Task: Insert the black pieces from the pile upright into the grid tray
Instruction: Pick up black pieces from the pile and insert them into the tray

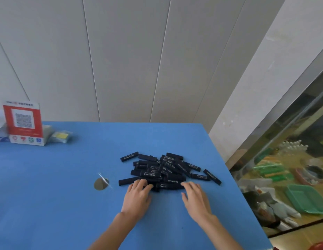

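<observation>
2 hands (139, 193) (fingers flat) at pile (166, 170) edge

We take the blue table (48, 195) as our landmark. At its far left corner stands a red and white QR sign (23, 123), upright, facing us. Just right of the sign lies a clear packet (60, 137) with a yellow label. On the table's middle we see a grey round patch (100, 184) with a clear strip (104, 178) across it. Off the table's right edge, behind glass, lie a green tray (306, 198) and green tubes (270, 171). Behind the table rises a white panelled wall (130, 60).
</observation>
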Demonstrator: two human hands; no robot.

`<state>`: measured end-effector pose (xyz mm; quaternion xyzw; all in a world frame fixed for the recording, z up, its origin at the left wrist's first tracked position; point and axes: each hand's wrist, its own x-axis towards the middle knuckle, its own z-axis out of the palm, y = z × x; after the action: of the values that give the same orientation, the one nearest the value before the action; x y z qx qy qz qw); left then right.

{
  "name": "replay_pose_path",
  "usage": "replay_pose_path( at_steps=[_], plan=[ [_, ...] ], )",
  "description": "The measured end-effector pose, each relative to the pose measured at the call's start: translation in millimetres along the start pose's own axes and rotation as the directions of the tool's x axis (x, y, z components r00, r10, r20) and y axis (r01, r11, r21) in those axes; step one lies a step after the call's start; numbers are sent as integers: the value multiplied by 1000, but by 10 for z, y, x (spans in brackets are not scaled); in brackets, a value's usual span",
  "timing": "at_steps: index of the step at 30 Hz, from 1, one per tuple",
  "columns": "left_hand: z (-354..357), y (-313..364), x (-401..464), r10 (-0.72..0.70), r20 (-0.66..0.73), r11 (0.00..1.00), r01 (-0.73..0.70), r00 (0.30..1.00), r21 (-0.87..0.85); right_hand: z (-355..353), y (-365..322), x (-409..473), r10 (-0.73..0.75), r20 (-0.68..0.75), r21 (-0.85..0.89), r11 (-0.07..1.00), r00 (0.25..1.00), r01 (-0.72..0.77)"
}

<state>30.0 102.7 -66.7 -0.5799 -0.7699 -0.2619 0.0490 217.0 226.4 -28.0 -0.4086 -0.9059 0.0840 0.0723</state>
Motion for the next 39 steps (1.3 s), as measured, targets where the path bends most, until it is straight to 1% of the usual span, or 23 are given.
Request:
replay_pose_path(
  at_steps=[7,12,15,18,21,24,27,29,32,34,36,39],
  plan=[
    [-60,-34,19,0,99,1000,-2,995,25,4,48,157,-28,18,-43,999,999,28],
    [-86,-22,26,35,164,997,-46,986,60,46,73,151,-39,5,-21,999,999,39],
    [-109,-34,10,46,181,996,-59,982,68,34,73,119,-44,-15,-14,999,999,44],
    [-110,-84,-27,64,206,994,-80,976,69,0,47,72,-32,-37,23,999,999,33],
    [-168,-90,-31,70,265,987,-105,962,119,-61,8,30,0,-40,101,995,999,4],
    [-268,-55,-13,13,302,986,-62,953,154,-122,-26,8,60,-27,231,972,998,-52],
    [-342,42,-5,-23,307,998,2,951,67,-197,-22,-3,100,-7,356,930,995,-91],
    [-340,82,-10,-86,348,995,99,934,-21,-262,-11,2,136,6,424,897,991,-125],
    [-420,227,-10,-161,346,958,231,924,-172,-356,42,-1,155,18,511,848,988,-142],
    [-507,376,-37,-195,331,916,292,923,-275,-458,95,-29,134,22,550,826,991,-124],
    [-598,534,-93,-230,324,876,340,918,-342,-568,138,-84,90,28,589,803,996,-90],
    [-695,709,-232,-251,284,843,354,925,-406,-691,158,-204,53,38,662,746,998,-65]
  ],
)
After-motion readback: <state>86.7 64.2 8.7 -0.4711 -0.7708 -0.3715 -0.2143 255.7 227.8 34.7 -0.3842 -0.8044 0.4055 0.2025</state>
